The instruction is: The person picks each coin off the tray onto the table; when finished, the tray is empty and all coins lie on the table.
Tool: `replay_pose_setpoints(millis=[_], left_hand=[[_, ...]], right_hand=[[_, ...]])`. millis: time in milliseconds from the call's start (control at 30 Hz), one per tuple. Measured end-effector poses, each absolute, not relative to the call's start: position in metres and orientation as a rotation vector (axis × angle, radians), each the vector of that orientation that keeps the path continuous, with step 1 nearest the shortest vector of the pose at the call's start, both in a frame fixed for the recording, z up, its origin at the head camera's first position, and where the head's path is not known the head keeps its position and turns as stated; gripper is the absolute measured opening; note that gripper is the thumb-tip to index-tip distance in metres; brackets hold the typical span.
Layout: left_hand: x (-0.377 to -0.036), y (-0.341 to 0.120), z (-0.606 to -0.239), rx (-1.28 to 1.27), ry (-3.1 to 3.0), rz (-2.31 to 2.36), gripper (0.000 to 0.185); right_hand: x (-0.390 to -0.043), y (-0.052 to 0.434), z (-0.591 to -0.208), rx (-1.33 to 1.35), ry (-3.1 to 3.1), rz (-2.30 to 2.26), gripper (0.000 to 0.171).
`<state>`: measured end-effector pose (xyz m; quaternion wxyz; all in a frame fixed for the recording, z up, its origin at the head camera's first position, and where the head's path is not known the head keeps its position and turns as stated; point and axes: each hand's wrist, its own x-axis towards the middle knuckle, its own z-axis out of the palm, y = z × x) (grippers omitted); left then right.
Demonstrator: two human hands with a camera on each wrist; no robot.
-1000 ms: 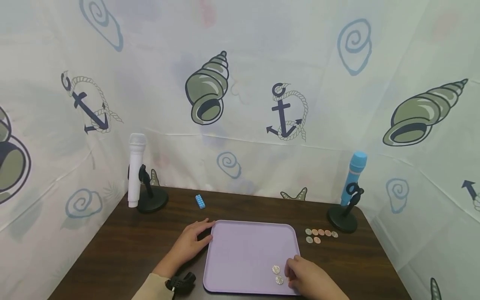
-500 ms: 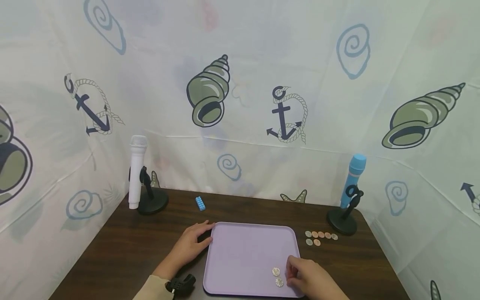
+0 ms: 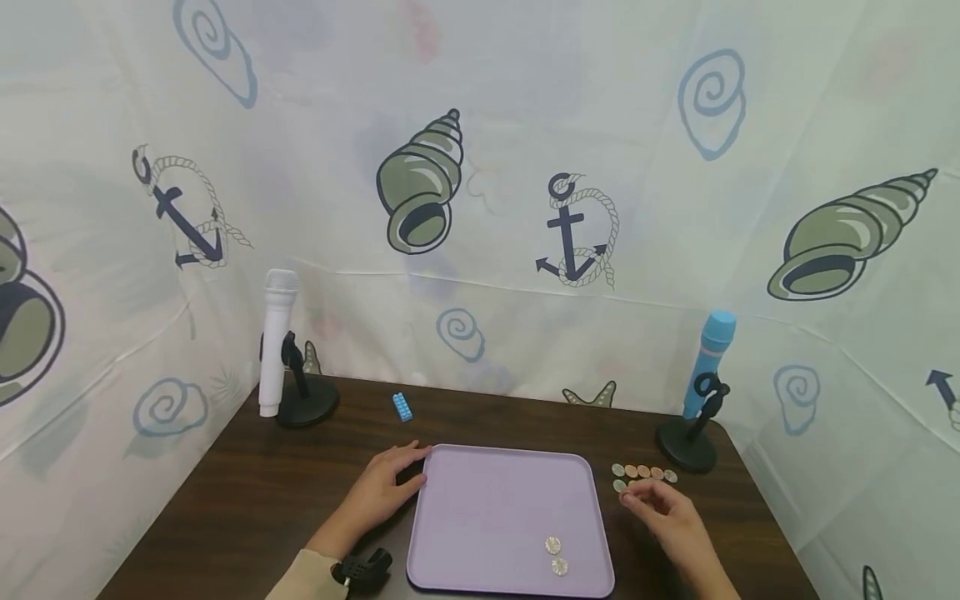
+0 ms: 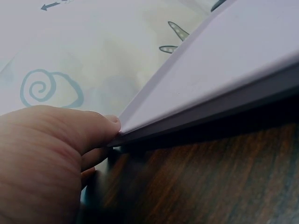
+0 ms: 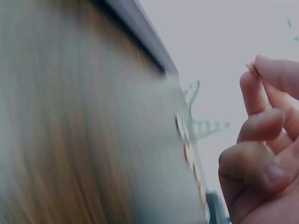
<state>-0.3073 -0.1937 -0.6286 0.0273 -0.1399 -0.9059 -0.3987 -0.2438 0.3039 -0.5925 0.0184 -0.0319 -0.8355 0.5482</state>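
Note:
My left hand (image 3: 384, 492) rests against the left edge of a lilac tray (image 3: 495, 508), thumb and forefinger apart; in the left wrist view the thumb (image 4: 105, 125) touches the rim. Right of the tray, my right hand (image 3: 669, 518) pinches a small copper-toned, coin-like disc (image 5: 252, 70) between thumb and forefinger. Just beyond it lie several silver and copper discs (image 3: 644, 472) in a row, with a second, shorter row partly hidden by the fingers. Two pale silver discs (image 3: 552, 545) lie on the tray near its lower right corner.
A white toy microphone (image 3: 276, 350) on a black stand is at the back left, and a blue microphone (image 3: 705, 367) on its stand at the back right. A small blue toy brick (image 3: 402, 407) lies behind the tray. Patterned cloth hangs behind the table.
My right hand has moved from the tray's lower right edge up and right, to the discs on the table. The left hand and the two tray discs stay put.

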Motion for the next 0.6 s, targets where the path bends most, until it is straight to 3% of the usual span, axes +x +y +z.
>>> replay_pose_setpoints(millis=[200,433,600], left_hand=[[-0.307,-0.194,-0.627,-0.456,-2.79,-1.227,0.049],[-0.307,-0.192,-0.627,-0.45,-2.801,-1.229,0.05],[-0.308,-0.193,-0.628,-0.455,-2.798,-1.218,0.05]], right_hand=[[-0.248,0.339,-0.606,-0.368,-2.479,1.766,0.047],[-0.249,0.352,-0.616,-0.426,-2.358,1.886,0.032],[-0.249,0.353,-0.619,-0.466,-2.382,1.905,0.032]])
